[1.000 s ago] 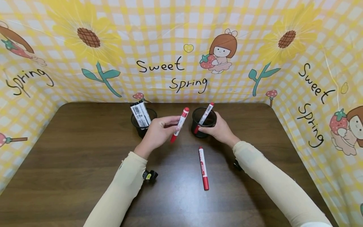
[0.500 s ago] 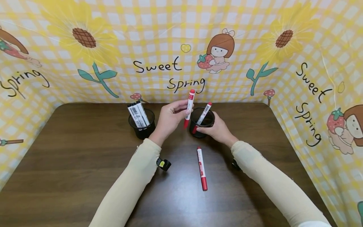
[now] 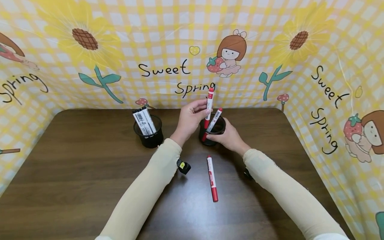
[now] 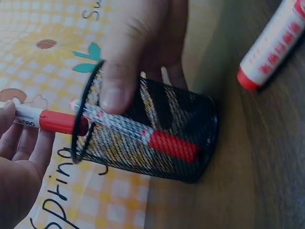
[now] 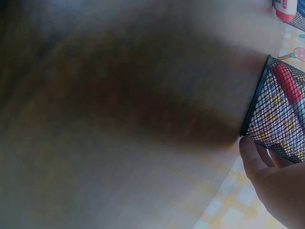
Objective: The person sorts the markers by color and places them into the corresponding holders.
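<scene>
My left hand [image 3: 189, 118] pinches a red-and-white marker [image 3: 209, 106] upright, its lower red end just inside the mouth of a black mesh pen cup [image 4: 205, 119]. My right hand [image 3: 230, 135] grips that cup from its right side, thumb across the front near the rim. Another red marker [image 3: 215, 119] leans inside the cup; through the mesh in the left wrist view its red end shows near the bottom. A third red marker [image 3: 211, 180] lies on the table in front of the cup. The right wrist view catches the right hand [image 5: 276, 186] at the cup's base.
To the left stands a second black mesh cup [image 3: 152, 142] with several white markers with black ends [image 3: 144, 122] leaning in it. A brown wooden table [image 3: 75, 173] carries everything. Yellow checked cloth [image 3: 168, 40] walls the back and sides.
My left hand has moved right and raised the marker upright, then brought its lower end into the cup's mouth. The right hand still holds the cup in place.
</scene>
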Demonstrator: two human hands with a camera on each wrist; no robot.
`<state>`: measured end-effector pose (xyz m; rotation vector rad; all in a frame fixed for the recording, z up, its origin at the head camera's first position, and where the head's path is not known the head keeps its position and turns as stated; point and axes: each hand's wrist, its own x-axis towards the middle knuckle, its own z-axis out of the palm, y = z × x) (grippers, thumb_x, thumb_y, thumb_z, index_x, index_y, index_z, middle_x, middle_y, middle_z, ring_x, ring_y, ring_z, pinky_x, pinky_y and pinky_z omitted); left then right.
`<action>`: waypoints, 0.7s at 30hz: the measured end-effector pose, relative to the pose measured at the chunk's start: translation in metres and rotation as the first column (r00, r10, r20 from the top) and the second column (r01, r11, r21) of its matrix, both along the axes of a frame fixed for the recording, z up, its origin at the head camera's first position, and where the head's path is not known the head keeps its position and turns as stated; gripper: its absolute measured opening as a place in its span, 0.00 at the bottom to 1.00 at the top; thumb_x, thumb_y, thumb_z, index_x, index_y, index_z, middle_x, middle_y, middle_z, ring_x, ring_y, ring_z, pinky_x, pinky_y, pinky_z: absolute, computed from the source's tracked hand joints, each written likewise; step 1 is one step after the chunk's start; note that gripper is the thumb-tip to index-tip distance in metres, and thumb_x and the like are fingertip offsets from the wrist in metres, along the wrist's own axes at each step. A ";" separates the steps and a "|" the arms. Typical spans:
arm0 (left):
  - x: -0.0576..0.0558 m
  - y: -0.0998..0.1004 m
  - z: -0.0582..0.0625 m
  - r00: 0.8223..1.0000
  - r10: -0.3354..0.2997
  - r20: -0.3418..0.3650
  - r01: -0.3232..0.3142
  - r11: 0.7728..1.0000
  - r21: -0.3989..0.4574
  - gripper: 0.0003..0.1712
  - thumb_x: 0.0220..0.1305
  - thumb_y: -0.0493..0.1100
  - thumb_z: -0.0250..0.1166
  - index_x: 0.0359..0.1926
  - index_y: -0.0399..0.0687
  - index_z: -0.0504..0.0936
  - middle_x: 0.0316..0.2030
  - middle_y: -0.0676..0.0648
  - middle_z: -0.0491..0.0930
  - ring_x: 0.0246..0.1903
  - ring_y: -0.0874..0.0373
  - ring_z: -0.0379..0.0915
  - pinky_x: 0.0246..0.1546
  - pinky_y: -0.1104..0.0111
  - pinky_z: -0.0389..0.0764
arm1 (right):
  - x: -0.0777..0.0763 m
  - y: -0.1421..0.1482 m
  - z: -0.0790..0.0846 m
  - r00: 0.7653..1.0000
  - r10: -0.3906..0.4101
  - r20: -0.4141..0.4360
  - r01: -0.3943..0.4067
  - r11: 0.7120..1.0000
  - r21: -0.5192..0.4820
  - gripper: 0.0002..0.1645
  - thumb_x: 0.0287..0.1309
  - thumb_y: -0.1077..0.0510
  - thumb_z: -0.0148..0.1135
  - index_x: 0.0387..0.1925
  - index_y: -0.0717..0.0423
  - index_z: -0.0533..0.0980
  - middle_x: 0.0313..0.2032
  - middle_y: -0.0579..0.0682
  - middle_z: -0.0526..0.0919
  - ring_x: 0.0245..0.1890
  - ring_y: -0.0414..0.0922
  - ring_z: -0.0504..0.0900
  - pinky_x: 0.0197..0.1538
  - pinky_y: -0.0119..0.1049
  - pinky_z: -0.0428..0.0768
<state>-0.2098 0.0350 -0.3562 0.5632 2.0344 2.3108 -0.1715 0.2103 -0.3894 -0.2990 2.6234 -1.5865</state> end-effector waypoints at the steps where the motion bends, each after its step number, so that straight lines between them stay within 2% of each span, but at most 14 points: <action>1: -0.001 0.001 -0.001 1.000 0.001 -0.002 -0.001 1.000 -0.020 0.17 0.60 0.33 0.65 0.52 0.38 0.80 0.43 0.42 0.82 0.42 0.54 0.79 0.42 0.66 0.77 | 0.000 0.000 0.000 1.000 -0.002 0.000 0.002 1.000 -0.005 0.45 0.46 0.56 0.75 0.60 0.67 0.61 0.53 0.65 0.72 0.53 0.61 0.71 0.54 0.51 0.68; 5: -0.005 0.003 -0.008 1.000 0.010 -0.028 -0.012 0.995 -0.100 0.17 0.59 0.34 0.66 0.50 0.38 0.80 0.42 0.43 0.82 0.42 0.55 0.78 0.42 0.66 0.77 | -0.008 0.004 -0.015 1.000 -0.004 -0.017 0.004 1.000 0.008 0.47 0.44 0.51 0.76 0.61 0.64 0.61 0.53 0.60 0.73 0.53 0.57 0.72 0.54 0.49 0.68; 8: -0.007 0.003 -0.013 0.999 0.018 -0.050 -0.024 0.992 -0.122 0.16 0.59 0.34 0.66 0.50 0.38 0.80 0.41 0.44 0.82 0.41 0.56 0.78 0.42 0.66 0.77 | -0.015 0.007 -0.028 0.999 -0.010 -0.034 0.011 1.000 0.026 0.49 0.43 0.46 0.76 0.62 0.60 0.62 0.53 0.55 0.73 0.53 0.54 0.72 0.54 0.47 0.69; 11: -0.009 0.003 -0.016 0.998 0.030 -0.055 -0.038 0.990 -0.133 0.16 0.59 0.34 0.66 0.49 0.38 0.80 0.40 0.44 0.83 0.41 0.57 0.78 0.42 0.67 0.77 | -0.018 0.009 -0.032 0.999 -0.020 -0.042 0.021 0.999 0.028 0.49 0.41 0.44 0.77 0.61 0.58 0.63 0.52 0.52 0.74 0.53 0.52 0.73 0.54 0.45 0.69; 13: -0.011 0.003 -0.018 0.998 0.036 -0.050 -0.043 0.989 -0.140 0.16 0.59 0.33 0.66 0.50 0.37 0.80 0.40 0.44 0.83 0.41 0.56 0.78 0.43 0.67 0.77 | -0.017 0.008 -0.030 0.999 -0.017 -0.040 0.018 1.000 0.024 0.49 0.42 0.45 0.77 0.61 0.58 0.63 0.52 0.53 0.74 0.53 0.53 0.73 0.54 0.45 0.69; 18: -0.013 0.004 -0.022 0.998 0.033 -0.053 -0.042 0.985 -0.166 0.17 0.59 0.31 0.65 0.50 0.33 0.79 0.41 0.40 0.82 0.42 0.53 0.77 0.44 0.66 0.76 | -0.004 0.002 -0.006 1.000 -0.002 -0.019 0.002 1.000 -0.004 0.46 0.45 0.54 0.76 0.61 0.65 0.62 0.53 0.60 0.73 0.54 0.59 0.71 0.55 0.49 0.68; 21: -0.014 0.004 -0.024 0.997 0.022 -0.072 -0.036 0.980 -0.197 0.19 0.60 0.33 0.66 0.52 0.36 0.78 0.42 0.42 0.82 0.42 0.54 0.77 0.44 0.67 0.76 | 0.001 -0.001 0.003 1.000 -0.004 -0.012 0.004 1.000 -0.001 0.44 0.46 0.57 0.75 0.61 0.67 0.61 0.53 0.63 0.72 0.54 0.61 0.71 0.55 0.49 0.67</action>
